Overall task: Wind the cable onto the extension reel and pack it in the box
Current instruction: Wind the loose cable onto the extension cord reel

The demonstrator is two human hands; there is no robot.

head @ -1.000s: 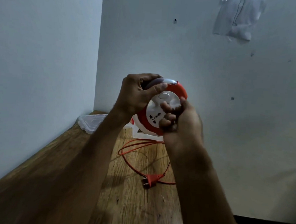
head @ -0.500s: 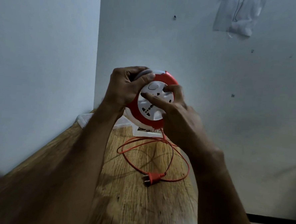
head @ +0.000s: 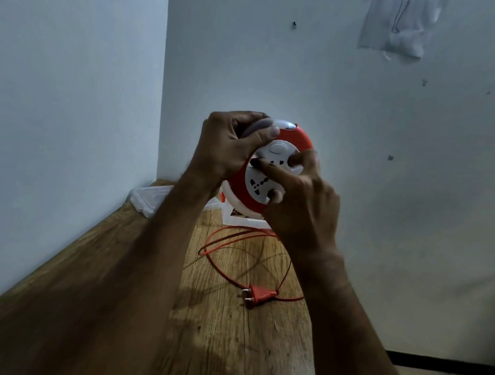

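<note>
I hold a round red extension reel [head: 300,139] with a white socket face up above the wooden table [head: 221,316]. My left hand [head: 228,145] grips its top edge, thumb on the white face. My right hand [head: 300,202] has its fingers curled on the white socket disc, index finger stretched across it. A thin red cable [head: 222,243] hangs from the reel and lies in loose loops on the table, ending in a red two-pin plug [head: 258,294]. A white box [head: 238,220] stands on the table behind the reel, mostly hidden by my hands.
A clear plastic lid or tray [head: 147,197] lies in the back corner of the table. Walls close in at the left and behind. The table's right edge drops to the floor. A plastic bag [head: 395,25] hangs on the back wall.
My right hand has shifted from a closed grip at the reel's right edge to fingers spread on the white disc. The cable loops moved and the plug slid slightly on the table.
</note>
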